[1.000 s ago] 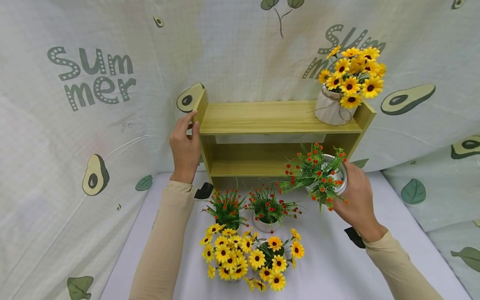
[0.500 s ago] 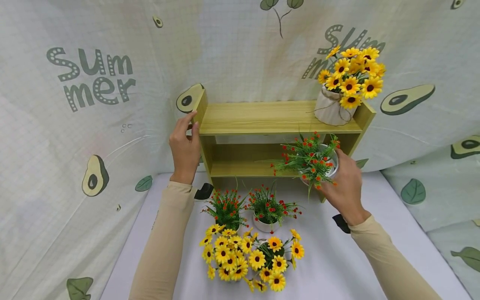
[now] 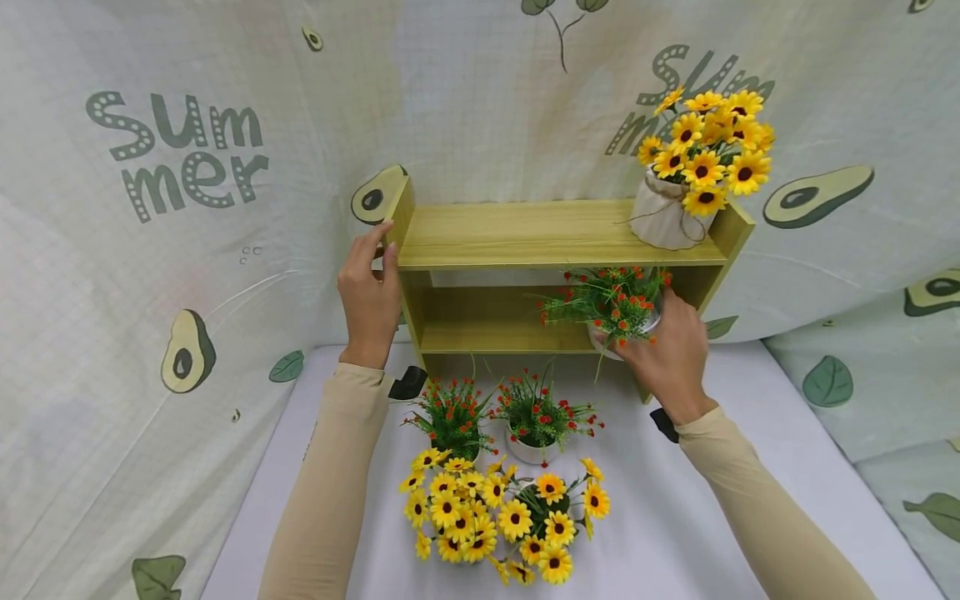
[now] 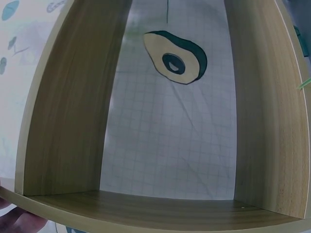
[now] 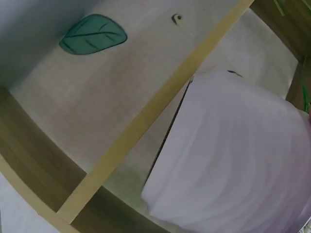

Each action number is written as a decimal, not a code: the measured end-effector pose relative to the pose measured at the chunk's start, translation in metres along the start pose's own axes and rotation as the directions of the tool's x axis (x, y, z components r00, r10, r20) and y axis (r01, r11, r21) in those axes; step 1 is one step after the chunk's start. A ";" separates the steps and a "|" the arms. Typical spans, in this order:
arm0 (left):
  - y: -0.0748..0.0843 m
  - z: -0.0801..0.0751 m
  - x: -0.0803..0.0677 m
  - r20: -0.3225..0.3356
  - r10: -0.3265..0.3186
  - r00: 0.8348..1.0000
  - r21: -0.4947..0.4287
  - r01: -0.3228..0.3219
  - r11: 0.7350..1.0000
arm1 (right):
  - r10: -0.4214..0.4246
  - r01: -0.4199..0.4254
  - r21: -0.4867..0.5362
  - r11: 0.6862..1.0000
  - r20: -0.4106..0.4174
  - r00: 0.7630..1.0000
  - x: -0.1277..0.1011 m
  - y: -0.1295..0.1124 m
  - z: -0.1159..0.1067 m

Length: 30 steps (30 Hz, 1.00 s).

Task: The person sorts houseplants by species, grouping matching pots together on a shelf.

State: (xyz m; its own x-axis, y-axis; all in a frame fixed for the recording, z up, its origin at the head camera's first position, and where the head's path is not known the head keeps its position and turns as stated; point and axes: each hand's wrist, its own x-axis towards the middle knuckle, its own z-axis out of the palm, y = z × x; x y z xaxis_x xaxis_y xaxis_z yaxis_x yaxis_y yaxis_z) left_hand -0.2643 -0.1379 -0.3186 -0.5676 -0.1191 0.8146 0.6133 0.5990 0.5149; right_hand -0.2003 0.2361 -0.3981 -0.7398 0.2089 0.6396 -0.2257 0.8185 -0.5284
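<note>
My right hand (image 3: 671,354) grips a white pot of small red flowers (image 3: 618,308) by its side. The pot is at the right end of the wooden shelf's lower compartment, and the upper board hides part of the plant. In the right wrist view, the ribbed white pot (image 5: 233,155) is large, just in front of the lower shelf board (image 5: 141,124). At the far left, my left hand (image 3: 369,292) touches the side panel of the shelf (image 3: 525,233) with index finger and thumb. Its fingers (image 4: 22,221) show outside the panel in the left wrist view.
Atop the shelf's right end stands a white pot of yellow sunflowers (image 3: 675,212). On the white table (image 3: 660,525) in front are two pots of red flowers (image 3: 536,425) and two clusters of sunflowers (image 3: 457,517). A printed curtain (image 3: 487,100) hangs behind the shelf.
My right hand has carried the red-flower pot left and inward, from in front of the shelf's right end to the lower compartment. The left hand has stayed at the side panel.
</note>
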 end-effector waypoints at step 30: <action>-0.001 0.001 -0.001 -0.009 -0.013 1.000 -0.004 0.013 1.000 | 0.035 -0.043 -0.226 0.973 -0.040 0.999 0.023 -0.003 0.018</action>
State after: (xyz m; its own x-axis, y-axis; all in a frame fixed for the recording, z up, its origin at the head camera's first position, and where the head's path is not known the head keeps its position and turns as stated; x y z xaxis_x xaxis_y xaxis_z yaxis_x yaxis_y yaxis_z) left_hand -0.2652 -0.1372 -0.3200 -0.5707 -0.1342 0.8101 0.6080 0.5940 0.5268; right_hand -0.2284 0.2284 -0.3915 -0.7211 0.2590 0.6426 -0.0441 0.9084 -0.4157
